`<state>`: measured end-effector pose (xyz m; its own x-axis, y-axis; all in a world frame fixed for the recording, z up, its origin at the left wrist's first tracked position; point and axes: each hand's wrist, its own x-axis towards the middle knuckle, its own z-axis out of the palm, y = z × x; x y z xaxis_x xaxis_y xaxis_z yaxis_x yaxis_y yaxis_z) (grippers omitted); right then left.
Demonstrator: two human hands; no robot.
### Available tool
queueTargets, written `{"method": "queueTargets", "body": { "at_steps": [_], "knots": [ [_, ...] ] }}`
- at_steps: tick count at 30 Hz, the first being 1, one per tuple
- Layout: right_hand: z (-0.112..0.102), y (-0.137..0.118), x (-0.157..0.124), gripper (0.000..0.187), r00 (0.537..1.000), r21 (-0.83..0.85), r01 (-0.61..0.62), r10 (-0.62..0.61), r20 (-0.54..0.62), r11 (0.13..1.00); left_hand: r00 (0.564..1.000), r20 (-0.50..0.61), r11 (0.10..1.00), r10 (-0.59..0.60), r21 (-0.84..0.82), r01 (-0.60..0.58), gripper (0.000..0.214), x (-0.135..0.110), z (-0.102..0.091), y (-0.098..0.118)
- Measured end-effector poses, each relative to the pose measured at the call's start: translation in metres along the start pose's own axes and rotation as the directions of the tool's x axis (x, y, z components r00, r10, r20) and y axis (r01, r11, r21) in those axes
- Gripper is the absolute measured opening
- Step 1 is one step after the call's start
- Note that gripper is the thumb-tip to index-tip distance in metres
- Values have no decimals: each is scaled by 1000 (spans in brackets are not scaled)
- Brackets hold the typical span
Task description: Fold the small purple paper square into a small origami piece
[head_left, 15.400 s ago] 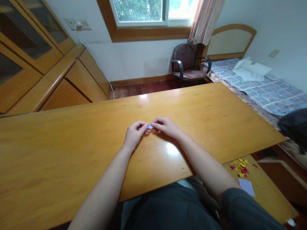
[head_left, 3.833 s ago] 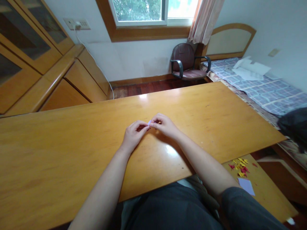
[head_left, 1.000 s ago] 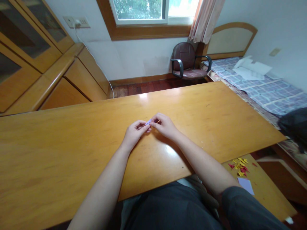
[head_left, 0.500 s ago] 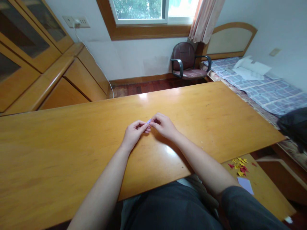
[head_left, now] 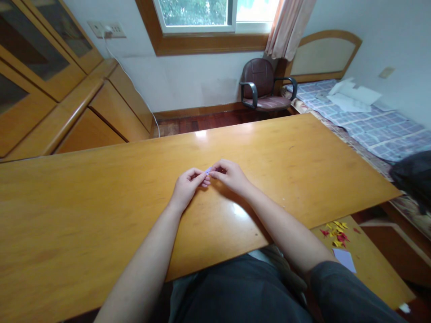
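A tiny folded piece of pale purple paper is pinched between the fingertips of both my hands, just above the wooden table. My left hand rests on the tabletop with its fingers curled in on the paper. My right hand meets it from the right, fingers closed on the same piece. Most of the paper is hidden by my fingers.
A lower side table at my right carries several small red and yellow folded papers and a pale purple sheet. Beyond the table stand an office chair, a bed and wooden cabinets.
Both hands stay together on the small paper in almost the same place. Only the fingertips shift a little around it.
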<state>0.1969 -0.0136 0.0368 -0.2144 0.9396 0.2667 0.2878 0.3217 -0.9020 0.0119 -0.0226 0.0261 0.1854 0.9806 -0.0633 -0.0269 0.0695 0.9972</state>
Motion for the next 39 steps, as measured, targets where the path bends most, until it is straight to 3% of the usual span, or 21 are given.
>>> {"method": "queueTargets", "body": {
  "at_steps": [4, 8, 22, 39],
  "knots": [
    [-2, 2, 0, 8, 998, 70, -52, 51, 29, 996, 1000, 8, 1000, -15, -3, 16, 31, 0, 0, -1],
    [-3, 3, 1, 9, 997, 84, -29, 23, 70, 996, 1000, -4, 1000, 1, 17, -1, 31, 0, 0, 0],
    [-4, 2, -1, 11, 989, -187, 125, -108, 100, 974, 999, 17, 986, 51, 155, -53, 31, -2, 0, 3],
    [-2, 1, -3, 9, 987, -254, 140, -114, 114, 957, 999, 38, 985, 38, 168, -44, 31, -2, 1, -2]
  ]
}}
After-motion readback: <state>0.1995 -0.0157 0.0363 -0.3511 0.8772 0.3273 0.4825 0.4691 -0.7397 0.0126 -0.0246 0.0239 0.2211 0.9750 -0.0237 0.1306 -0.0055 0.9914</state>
